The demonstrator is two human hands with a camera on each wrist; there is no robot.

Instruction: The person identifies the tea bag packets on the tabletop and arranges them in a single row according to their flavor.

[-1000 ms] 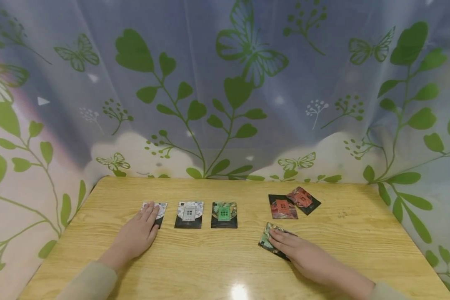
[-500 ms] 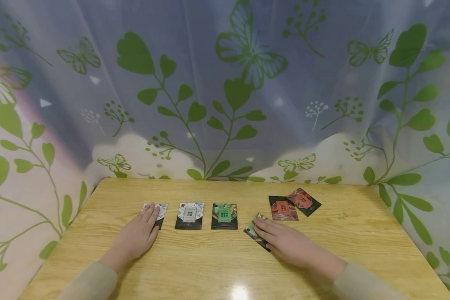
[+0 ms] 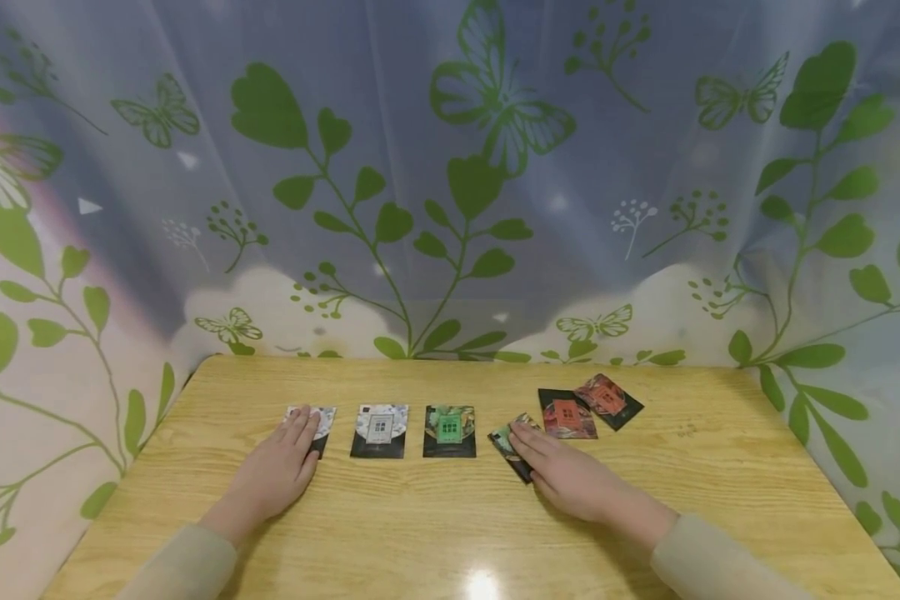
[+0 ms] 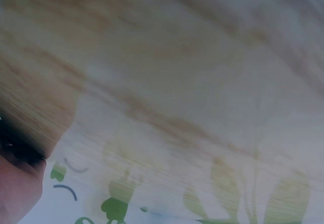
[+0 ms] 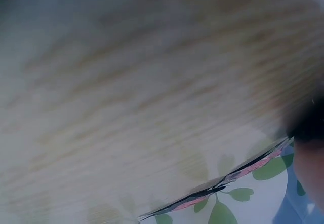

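My left hand (image 3: 270, 471) rests on a white-and-black sachet (image 3: 326, 421) at the left end of a row, its fingers nearly straight and covering most of it. To its right lie another white-and-black sachet (image 3: 379, 442) and a green-and-black one (image 3: 450, 442), both squared to the table. Under the fingertips of my right hand (image 3: 570, 475) is a second green-and-black sachet (image 3: 504, 442), tilted and partly hidden by the straight fingers. Just beyond that hand are two red-and-black sachets (image 3: 567, 417), one overlapping the other.
A wooden table (image 3: 390, 525) carries all the sachets. Behind it hangs a curtain (image 3: 450, 250) printed with leaves and butterflies, reaching down to the far edge. In the right wrist view, red-and-black sachets (image 5: 217, 183) show nearly edge-on against the curtain.
My right hand has slid the green-and-black sachet left and away from me, close to the red ones, and it lies at a steeper tilt. My left hand stays in place.
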